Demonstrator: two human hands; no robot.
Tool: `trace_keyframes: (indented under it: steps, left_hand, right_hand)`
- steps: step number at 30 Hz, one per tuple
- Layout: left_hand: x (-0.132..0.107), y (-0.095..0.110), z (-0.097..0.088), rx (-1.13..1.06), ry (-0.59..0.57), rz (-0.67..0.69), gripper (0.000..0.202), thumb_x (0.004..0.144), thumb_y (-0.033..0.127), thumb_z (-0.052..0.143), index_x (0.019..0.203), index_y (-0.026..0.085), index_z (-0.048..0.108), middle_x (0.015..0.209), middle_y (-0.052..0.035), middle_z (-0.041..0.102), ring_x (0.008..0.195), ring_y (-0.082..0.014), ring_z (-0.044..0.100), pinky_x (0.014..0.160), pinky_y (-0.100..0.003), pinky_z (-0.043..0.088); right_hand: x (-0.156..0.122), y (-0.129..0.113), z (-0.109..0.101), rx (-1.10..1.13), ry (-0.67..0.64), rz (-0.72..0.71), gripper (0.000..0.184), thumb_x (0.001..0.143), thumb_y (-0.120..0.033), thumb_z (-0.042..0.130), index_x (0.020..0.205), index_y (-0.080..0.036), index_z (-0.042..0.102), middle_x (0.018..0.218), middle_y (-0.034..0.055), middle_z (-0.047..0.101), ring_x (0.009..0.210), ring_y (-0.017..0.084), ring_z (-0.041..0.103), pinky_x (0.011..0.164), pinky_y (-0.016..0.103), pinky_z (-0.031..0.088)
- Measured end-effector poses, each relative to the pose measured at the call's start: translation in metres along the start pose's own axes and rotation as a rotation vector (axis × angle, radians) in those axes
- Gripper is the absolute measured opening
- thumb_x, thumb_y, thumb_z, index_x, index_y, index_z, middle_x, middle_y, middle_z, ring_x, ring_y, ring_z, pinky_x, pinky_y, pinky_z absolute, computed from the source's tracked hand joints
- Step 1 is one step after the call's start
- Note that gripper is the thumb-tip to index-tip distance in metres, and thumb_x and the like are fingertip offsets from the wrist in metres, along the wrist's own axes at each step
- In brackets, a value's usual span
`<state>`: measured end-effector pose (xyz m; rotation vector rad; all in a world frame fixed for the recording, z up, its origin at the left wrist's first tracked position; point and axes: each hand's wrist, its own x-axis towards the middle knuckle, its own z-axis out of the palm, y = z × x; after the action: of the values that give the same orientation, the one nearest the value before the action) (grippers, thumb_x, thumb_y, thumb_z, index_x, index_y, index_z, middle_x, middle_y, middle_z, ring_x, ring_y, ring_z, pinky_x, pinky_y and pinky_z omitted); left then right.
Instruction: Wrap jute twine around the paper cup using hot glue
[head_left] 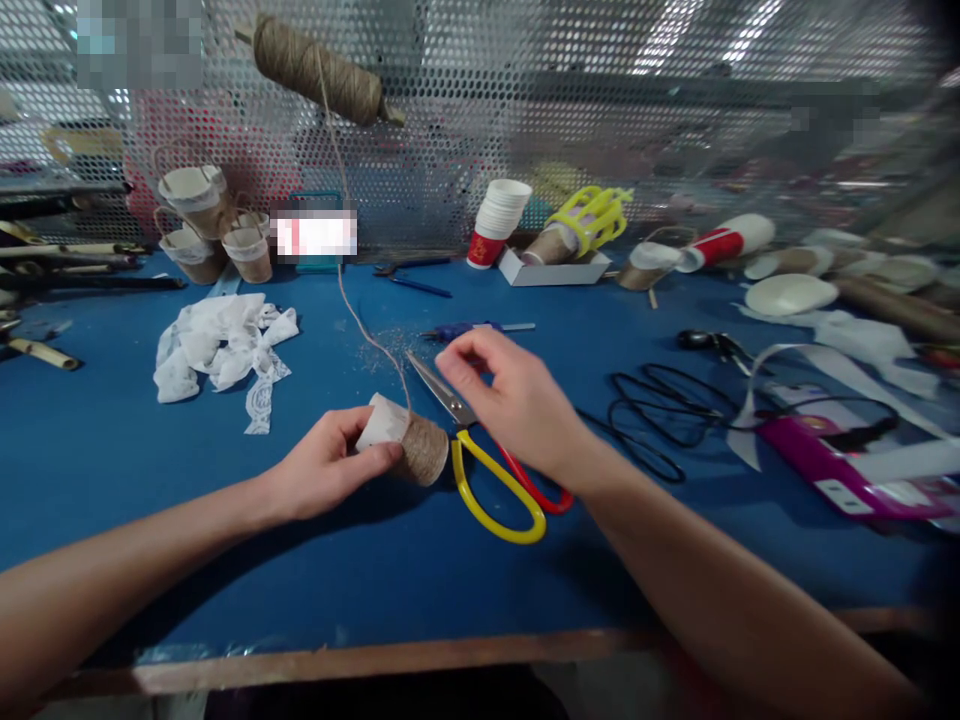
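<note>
My left hand point(326, 462) is closed around a small white paper cup point(381, 424), which lies tilted on its side. Brown twine point(424, 452) is wound round part of the cup, and its strand runs up to a large twine spool point(319, 72). My right hand point(517, 395) is held over a pair of scissors point(499, 495) with yellow and red handles. Its thumb and forefinger are bent together in a pinch near the blades; whatever they hold, if anything, does not show. The scissors lie on the blue table, just right of the cup.
White lace point(217, 345) lies at left, near twine-covered cups point(195, 200). Behind my right hand are a blue-handled tool point(461, 330), stacked paper cups point(501, 220) and a white box point(555, 270). Black cable point(652, 420) and a purple device point(840, 460) occupy the right. Perforated metal stands behind.
</note>
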<state>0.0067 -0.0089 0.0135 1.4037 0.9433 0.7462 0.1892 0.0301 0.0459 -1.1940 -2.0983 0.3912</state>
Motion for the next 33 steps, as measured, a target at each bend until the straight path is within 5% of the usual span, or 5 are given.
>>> trace_keyframes:
  steps: [7, 14, 24, 28, 33]
  left_hand:
    - [0.000, -0.005, -0.005, 0.182, -0.027, 0.126, 0.023, 0.081, 0.028, 0.048, 0.093, 0.011, 0.058, 0.093, -0.0088, 0.060, 0.087, -0.0190, 0.054, 0.081, -0.033, 0.043]
    - [0.002, -0.002, -0.007, 0.420, -0.026, 0.266, 0.020, 0.083, 0.023, 0.045, 0.091, 0.012, 0.058, 0.092, -0.0075, 0.060, 0.084, -0.0175, 0.055, 0.080, -0.030, 0.043]
    - [0.010, -0.007, -0.017, 0.513, 0.041, 0.182, 0.021, 0.080, 0.026, 0.047, 0.090, 0.010, 0.058, 0.088, -0.0091, 0.061, 0.080, -0.0179, 0.055, 0.075, -0.030, 0.043]
    - [0.011, -0.007, -0.018, 0.461, 0.026, 0.174, 0.022, 0.081, 0.026, 0.046, 0.091, 0.011, 0.058, 0.091, -0.0094, 0.061, 0.083, -0.0190, 0.056, 0.078, -0.031, 0.042]
    - [0.013, -0.006, -0.019, 0.416, 0.003, 0.130, 0.020, 0.081, 0.027, 0.046, 0.088, 0.011, 0.056, 0.091, -0.0089, 0.060, 0.084, -0.0194, 0.055, 0.079, -0.031, 0.042]
  right_hand:
    - [0.031, 0.052, -0.016, -0.637, -0.255, 0.300, 0.026, 0.081, -0.034, 0.047, 0.077, -0.013, 0.061, 0.079, 0.0121, 0.060, 0.075, 0.022, 0.056, 0.065, 0.033, 0.041]
    - [0.040, 0.079, -0.007, -0.679, -0.304, 0.369, 0.019, 0.076, -0.027, 0.053, 0.076, -0.011, 0.062, 0.084, 0.0171, 0.061, 0.084, 0.026, 0.057, 0.069, 0.034, 0.042]
    - [0.039, 0.094, -0.009, -0.412, -0.243, 0.485, 0.014, 0.067, -0.015, 0.056, 0.080, -0.012, 0.057, 0.077, 0.0138, 0.065, 0.072, 0.024, 0.062, 0.060, 0.031, 0.044]
    - [0.026, 0.074, -0.022, -0.233, -0.150, 0.508, 0.032, 0.072, -0.016, 0.051, 0.103, -0.010, 0.047, 0.084, 0.0109, 0.065, 0.064, 0.015, 0.062, 0.059, 0.027, 0.047]
    - [-0.001, 0.036, -0.041, 0.335, -0.214, 0.511, 0.020, 0.071, -0.033, 0.058, 0.080, -0.015, 0.055, 0.061, 0.0011, 0.059, 0.053, 0.012, 0.056, 0.051, 0.024, 0.046]
